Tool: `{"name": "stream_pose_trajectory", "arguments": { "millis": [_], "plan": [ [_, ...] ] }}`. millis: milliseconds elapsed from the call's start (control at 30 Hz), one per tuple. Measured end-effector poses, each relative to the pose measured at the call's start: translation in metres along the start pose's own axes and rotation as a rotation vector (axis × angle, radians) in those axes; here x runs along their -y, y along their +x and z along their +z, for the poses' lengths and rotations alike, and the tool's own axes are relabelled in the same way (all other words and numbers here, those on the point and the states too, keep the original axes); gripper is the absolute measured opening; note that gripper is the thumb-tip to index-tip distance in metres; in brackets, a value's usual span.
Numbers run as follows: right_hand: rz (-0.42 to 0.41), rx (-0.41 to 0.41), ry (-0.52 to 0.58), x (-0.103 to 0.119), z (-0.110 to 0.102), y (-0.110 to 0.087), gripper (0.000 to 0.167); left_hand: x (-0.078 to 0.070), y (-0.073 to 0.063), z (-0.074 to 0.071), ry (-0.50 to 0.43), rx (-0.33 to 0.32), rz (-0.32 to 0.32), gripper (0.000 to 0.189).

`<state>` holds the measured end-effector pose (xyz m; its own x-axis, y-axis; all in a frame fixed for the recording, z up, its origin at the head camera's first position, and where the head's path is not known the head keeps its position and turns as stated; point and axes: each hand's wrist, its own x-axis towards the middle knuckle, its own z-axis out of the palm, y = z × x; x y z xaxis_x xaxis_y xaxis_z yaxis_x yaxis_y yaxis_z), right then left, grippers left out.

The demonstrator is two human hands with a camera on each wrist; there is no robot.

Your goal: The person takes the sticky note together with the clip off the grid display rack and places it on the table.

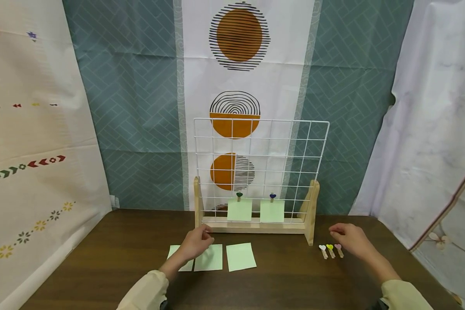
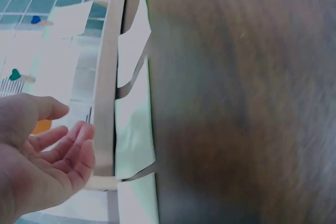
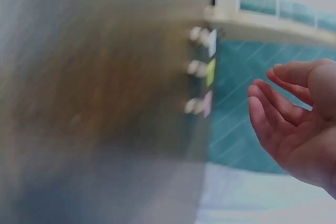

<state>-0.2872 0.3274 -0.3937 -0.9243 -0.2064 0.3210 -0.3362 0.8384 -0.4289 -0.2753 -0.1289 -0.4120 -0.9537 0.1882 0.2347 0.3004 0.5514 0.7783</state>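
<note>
In the head view, three small wooden clips with heart-shaped tops in white, yellow and pink [image 1: 331,251] lie in a row at the table's right; their long axes run near to far, hearts at the far end, wooden legs slanting slightly right toward the near side. The right hand [image 1: 350,238] is just beside the pink one. On the left, three flat, pale green square paper notes [image 1: 242,257] lie side by side, the rightmost slightly turned; the left hand [image 1: 196,242] is over the other two. Two more such notes hang from a white wire grid [image 1: 261,120] in a pale, smooth wooden stand [image 1: 255,228], each under an upright heart clip, green left [image 1: 239,196] and blue right [image 1: 272,197]. The table [image 1: 279,280] is dark, wood-grained.

In the left wrist view, the left fingers curl loosely together, thumb apart from them.

In the right wrist view, the right fingers bend loosely side by side, the thumb close to the index finger; the three clips are blurred.
</note>
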Motion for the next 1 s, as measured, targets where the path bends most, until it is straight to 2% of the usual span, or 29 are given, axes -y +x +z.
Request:
{"name": "stream_pose_trajectory", "arguments": {
  "millis": [167,300,500,667,833,1000],
  "plan": [
    [-0.066,-0.035,0.02,0.03,-0.002,0.011,0.014,-0.008,0.006,-0.01,0.021,-0.064,0.045,0.023],
    [-0.112,-0.032,0.069,0.058,0.002,0.022,0.017,-0.013,0.013,-0.014,0.02,-0.111,0.067,0.022],
    [-0.134,0.023,0.168,0.1,0.015,0.042,0.019,-0.018,0.027,-0.007,0.014,-0.114,0.074,0.025],
    [-0.151,0.091,0.269,0.133,0.026,0.061,0.024,-0.028,0.044,0.004,-0.025,-0.121,0.084,0.03],
    [-0.19,0.119,0.305,0.165,0.036,0.081,0.027,-0.039,0.059,0.012,-0.082,-0.148,0.024,0.036],
    [-0.164,0.101,0.335,0.187,0.044,0.097,0.029,-0.044,0.068,0.016,-0.16,-0.161,-0.068,0.038]
  ]
}}
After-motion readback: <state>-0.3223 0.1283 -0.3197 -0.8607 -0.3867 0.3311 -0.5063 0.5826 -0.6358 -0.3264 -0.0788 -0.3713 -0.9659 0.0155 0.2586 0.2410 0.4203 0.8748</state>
